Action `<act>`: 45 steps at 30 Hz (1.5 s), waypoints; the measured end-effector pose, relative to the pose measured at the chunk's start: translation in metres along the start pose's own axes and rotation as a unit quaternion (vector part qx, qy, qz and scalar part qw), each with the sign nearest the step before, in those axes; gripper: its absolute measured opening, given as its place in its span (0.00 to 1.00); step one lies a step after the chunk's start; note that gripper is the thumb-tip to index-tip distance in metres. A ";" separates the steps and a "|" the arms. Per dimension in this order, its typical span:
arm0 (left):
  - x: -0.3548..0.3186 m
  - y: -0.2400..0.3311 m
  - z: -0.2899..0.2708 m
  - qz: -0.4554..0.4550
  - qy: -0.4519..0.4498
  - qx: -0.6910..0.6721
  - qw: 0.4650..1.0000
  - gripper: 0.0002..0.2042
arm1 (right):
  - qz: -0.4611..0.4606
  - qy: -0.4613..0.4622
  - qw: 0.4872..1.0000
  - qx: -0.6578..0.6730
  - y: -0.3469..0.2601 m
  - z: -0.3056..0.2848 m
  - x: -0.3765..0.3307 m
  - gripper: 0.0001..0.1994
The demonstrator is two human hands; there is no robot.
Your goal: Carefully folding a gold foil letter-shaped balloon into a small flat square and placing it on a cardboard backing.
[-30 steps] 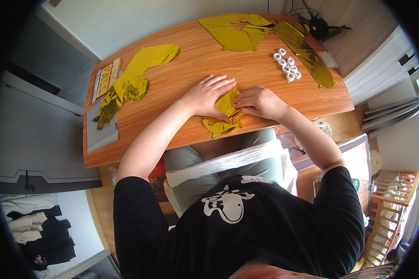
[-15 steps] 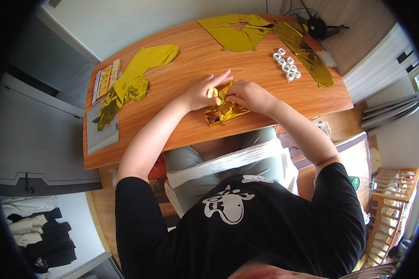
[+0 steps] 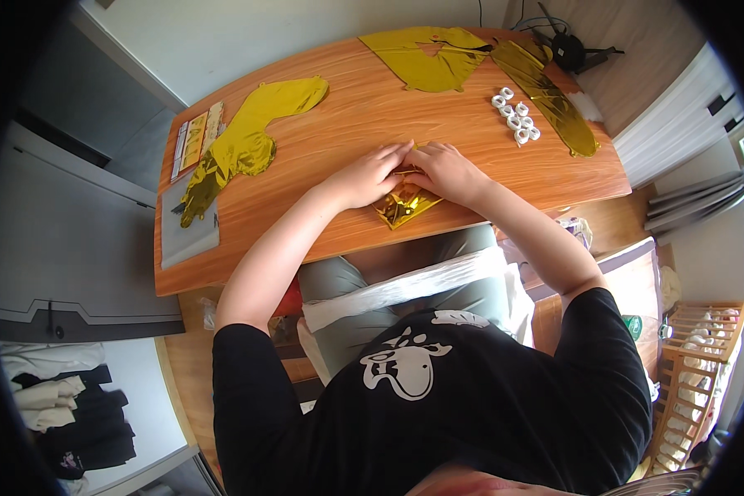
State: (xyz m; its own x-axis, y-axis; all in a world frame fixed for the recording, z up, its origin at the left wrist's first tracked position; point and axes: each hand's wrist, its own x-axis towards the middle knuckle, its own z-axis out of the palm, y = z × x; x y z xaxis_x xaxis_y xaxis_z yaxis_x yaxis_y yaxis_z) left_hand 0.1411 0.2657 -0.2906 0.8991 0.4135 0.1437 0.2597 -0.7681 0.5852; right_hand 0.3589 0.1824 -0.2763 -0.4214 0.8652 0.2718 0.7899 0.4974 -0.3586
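Right now, both hands meet over crinkled gold foil

And here we are at the near side of the wooden table (image 3: 347, 116), where the left hand (image 3: 372, 176) and the right hand (image 3: 450, 175) come together at the fingertips, over the small gold foil piece (image 3: 407, 208). It lies just inside the table's front edge, a bright, creased corner poking out toward the body, the rest tucked beneath the fingers. Are the fingers pinching it or just pressing? Cannot tell; the hands themselves cover the spot. The left hand comes in from one side and the right from the other, a stance that probably steadies such thin, slippery stuff, and having it this close likely spares the arms a long reach.

Look around the table! A long foil shape (image 3: 252, 124) sprawls over on the left, a broad foil shape with a cut-out (image 3: 434, 76) lies at the far edge, and a foil strip (image 3: 550, 95) runs down the right. All three lie toward the edges, presumably so the elbows have room. The white rolls (image 3: 514, 123) sit bunched just beside that strip, perhaps so none strays, and the printed sheets (image 3: 194, 147) keep to the left edge, well apart from the hands.
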 end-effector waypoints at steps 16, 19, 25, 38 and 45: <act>-0.031 0.049 0.044 -0.122 0.116 0.166 0.972 0.26 | -0.082 0.041 0.995 0.038 -0.011 -0.003 -0.029 0.11; -0.024 0.074 0.023 -0.169 0.068 0.216 0.959 0.27 | -0.126 0.019 0.989 0.080 0.006 -0.005 -0.024 0.12; -0.009 0.033 -0.001 0.014 0.021 0.172 0.985 0.32 | -0.163 -0.032 0.981 0.100 0.012 -0.012 -0.010 0.11; -0.018 0.023 0.020 0.028 0.001 0.241 0.970 0.27 | 0.098 0.092 0.988 0.074 -0.058 -0.019 -0.069 0.11; -0.016 0.024 0.021 0.019 -0.006 0.268 0.963 0.27 | 0.246 0.156 0.946 0.139 -0.091 0.003 -0.075 0.09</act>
State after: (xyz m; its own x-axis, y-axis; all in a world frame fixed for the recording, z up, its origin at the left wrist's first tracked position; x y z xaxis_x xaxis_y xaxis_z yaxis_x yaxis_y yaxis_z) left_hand 0.1405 0.2300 -0.2954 0.9148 0.3768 0.1453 0.3683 -0.9260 0.0824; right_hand 0.3172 0.0725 -0.2670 0.1530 0.9574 0.2450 0.6898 0.0741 -0.7202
